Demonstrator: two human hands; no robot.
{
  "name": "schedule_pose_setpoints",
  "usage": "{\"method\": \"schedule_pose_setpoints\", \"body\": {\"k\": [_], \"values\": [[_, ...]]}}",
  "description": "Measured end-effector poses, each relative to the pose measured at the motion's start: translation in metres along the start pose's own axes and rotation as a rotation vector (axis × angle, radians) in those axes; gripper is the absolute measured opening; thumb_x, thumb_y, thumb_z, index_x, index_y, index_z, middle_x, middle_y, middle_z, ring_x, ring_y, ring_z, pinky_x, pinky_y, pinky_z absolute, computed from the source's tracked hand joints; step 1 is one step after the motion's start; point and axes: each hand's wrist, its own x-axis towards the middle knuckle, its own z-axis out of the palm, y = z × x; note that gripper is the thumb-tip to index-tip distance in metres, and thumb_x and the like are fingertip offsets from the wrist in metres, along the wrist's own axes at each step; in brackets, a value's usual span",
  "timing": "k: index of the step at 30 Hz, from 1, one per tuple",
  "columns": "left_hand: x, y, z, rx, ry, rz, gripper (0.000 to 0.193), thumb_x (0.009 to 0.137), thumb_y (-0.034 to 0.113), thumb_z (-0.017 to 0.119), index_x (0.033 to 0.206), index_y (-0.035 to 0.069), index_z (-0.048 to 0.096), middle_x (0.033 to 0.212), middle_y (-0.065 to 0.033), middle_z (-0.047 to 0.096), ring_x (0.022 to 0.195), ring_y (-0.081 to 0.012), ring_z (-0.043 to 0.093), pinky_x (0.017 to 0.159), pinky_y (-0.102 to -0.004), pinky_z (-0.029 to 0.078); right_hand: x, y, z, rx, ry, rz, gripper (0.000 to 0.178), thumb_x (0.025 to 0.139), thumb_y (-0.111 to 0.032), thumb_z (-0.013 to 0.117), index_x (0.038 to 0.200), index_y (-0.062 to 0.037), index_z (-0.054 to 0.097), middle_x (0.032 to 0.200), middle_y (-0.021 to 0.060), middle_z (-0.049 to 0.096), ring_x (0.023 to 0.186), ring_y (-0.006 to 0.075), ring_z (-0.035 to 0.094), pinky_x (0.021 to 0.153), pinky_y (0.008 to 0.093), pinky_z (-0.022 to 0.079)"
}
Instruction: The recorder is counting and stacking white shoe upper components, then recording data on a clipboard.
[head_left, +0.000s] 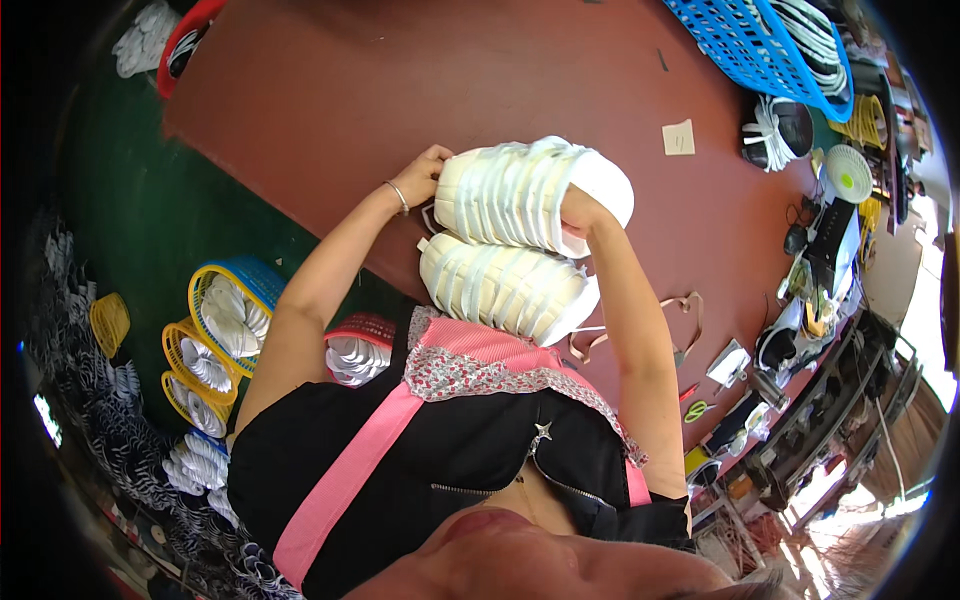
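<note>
Two long rows of nested cream-and-white shoe uppers lie side by side on the table in front of me. My left hand [428, 175] is closed against the left end of the far row [505, 195], its fingertips partly hidden behind it. At the right end of that row, my right hand [582, 215] reaches into the opening of the last upper and grips its edge; some fingers are out of sight inside. The near row [505, 285] rests between the far row and my pink apron [480, 350], with neither hand on it.
The reddish-brown table [330, 90] bears a small paper note [678, 138], green-handled scissors [697, 411] and a tan strap [690, 310]. A blue basket [770, 60] stands far right. Baskets of white pieces [235, 310] stand on the floor at left; a red container [360, 330] sits near my left elbow.
</note>
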Motion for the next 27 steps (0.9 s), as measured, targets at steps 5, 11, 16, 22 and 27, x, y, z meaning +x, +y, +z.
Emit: {"method": "schedule_pose_setpoints", "body": {"k": [5, 11, 16, 22, 27], "values": [[0.011, 0.056, 0.045, -0.767, 0.132, -0.075, 0.052, 0.096, 0.016, 0.051, 0.147, 0.011, 0.043, 0.141, -0.0107, 0.047, 0.13, -0.0213, 0.048, 0.11, -0.0323, 0.038, 0.004, 0.053, -0.056, 0.15, -0.073, -0.105, 0.039, 0.096, -0.017, 0.059, 0.128, 0.0043, 0.055, 0.124, 0.0187, 0.062, 0.106, 0.0259, 0.066, 0.092, 0.037, 0.056], [0.037, 0.066, 0.054, -0.057, 0.175, 0.245, 0.064, 0.092, 0.027, 0.063, 0.15, 0.015, 0.039, 0.156, -0.0131, 0.034, 0.147, -0.0343, 0.021, 0.119, -0.0462, 0.02, -0.023, 0.081, -0.057, 0.517, -0.099, -0.162, 0.06, 0.095, -0.028, 0.062, 0.144, -0.0023, 0.041, 0.14, 0.0154, 0.053, 0.125, 0.0282, 0.054, 0.103, 0.044, 0.047], [0.034, 0.116, 0.06, -0.097, -0.103, 0.441, 0.027, 0.082, 0.018, 0.074, 0.108, 0.013, 0.076, 0.164, -0.0049, 0.019, 0.151, -0.0348, 0.006, 0.12, -0.0535, 0.011, -0.041, 0.08, -0.038, 0.412, -0.067, -0.27, 0.063, 0.098, -0.035, 0.055, 0.149, -0.0046, 0.034, 0.148, 0.0139, 0.043, 0.132, 0.0292, 0.047, 0.109, 0.045, 0.041], [0.032, 0.106, 0.065, -0.058, -0.075, 0.257, 0.051, 0.081, 0.015, 0.074, 0.131, 0.013, 0.062, 0.164, -0.007, 0.017, 0.152, -0.0346, 0.004, 0.119, -0.0528, 0.012, -0.054, 0.076, -0.034, 0.348, -0.032, -0.383, 0.066, 0.101, -0.043, 0.047, 0.153, -0.0068, 0.028, 0.155, 0.0126, 0.034, 0.138, 0.0303, 0.04, 0.114, 0.0462, 0.036], [0.035, 0.094, 0.065, -0.093, -0.152, 0.253, 0.07, 0.088, 0.01, 0.068, 0.151, 0.014, 0.038, 0.159, -0.0126, 0.031, 0.151, -0.0312, 0.012, 0.119, -0.0482, 0.019, -0.051, 0.064, -0.025, 0.52, -0.146, -0.293, 0.067, 0.102, -0.048, 0.043, 0.153, -0.0089, 0.026, 0.155, 0.0119, 0.035, 0.14, 0.0297, 0.036, 0.117, 0.0462, 0.032]]}}
